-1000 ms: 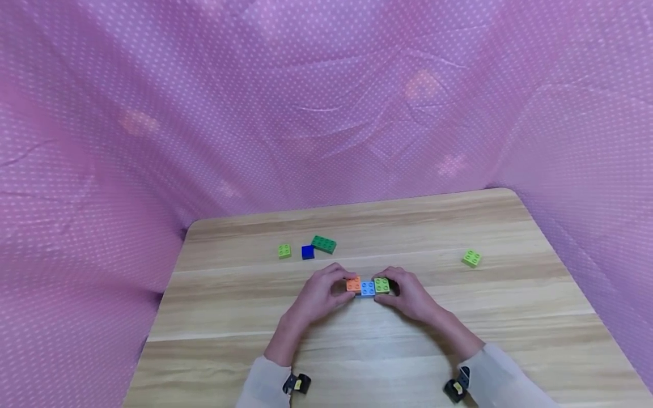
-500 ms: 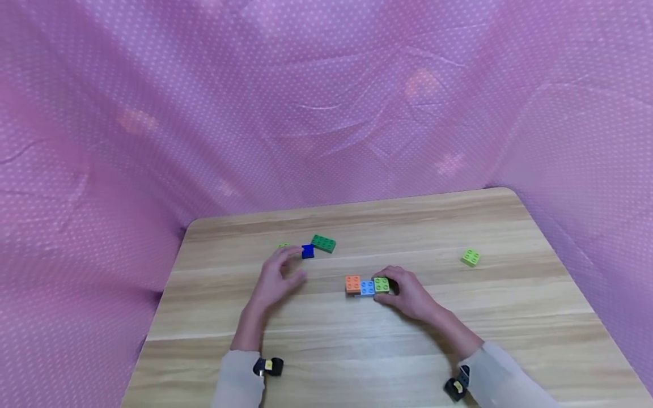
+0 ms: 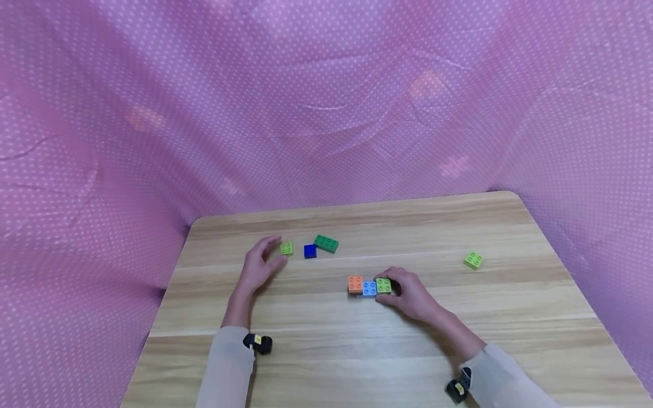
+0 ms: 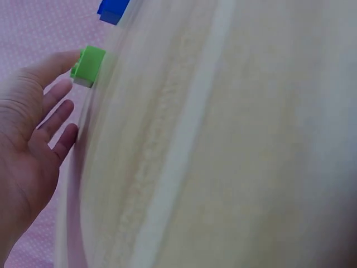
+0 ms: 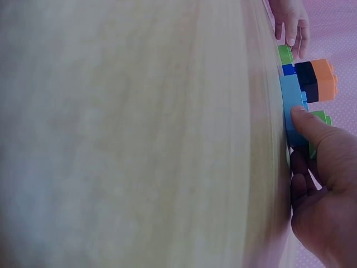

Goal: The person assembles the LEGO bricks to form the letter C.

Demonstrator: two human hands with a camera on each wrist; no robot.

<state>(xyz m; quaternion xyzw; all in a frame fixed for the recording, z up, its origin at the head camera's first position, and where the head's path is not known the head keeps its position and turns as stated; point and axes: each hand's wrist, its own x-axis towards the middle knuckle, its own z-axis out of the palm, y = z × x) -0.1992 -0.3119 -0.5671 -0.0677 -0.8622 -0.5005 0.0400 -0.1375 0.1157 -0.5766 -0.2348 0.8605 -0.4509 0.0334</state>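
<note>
My right hand [image 3: 412,293] pinches the right end of a small joined group of toy building bricks, its thumb on the light blue brick [image 5: 291,106] at the bottom. On that brick's right end sits a lime green brick [image 3: 384,285]. At its left end, an orange brick [image 3: 355,284] is stacked on a black brick [image 5: 306,81]. My left hand [image 3: 257,268] is at a loose lime green brick [image 3: 287,249], thumb and fingers spread at its left side. In the left wrist view a fingertip meets that brick's edge; whether it touches I cannot tell.
A dark blue brick [image 3: 310,251] lies right of the loose lime brick, beside a longer dark green brick [image 3: 326,243]. Another lime green brick [image 3: 473,260] lies far right on the wooden table [image 3: 408,362]. Pink dotted cloth [image 3: 326,113] hangs around the table.
My left hand has let go of the orange end of the joined bricks and moved left and away to the loose lime green brick. My right hand keeps its grip in place.
</note>
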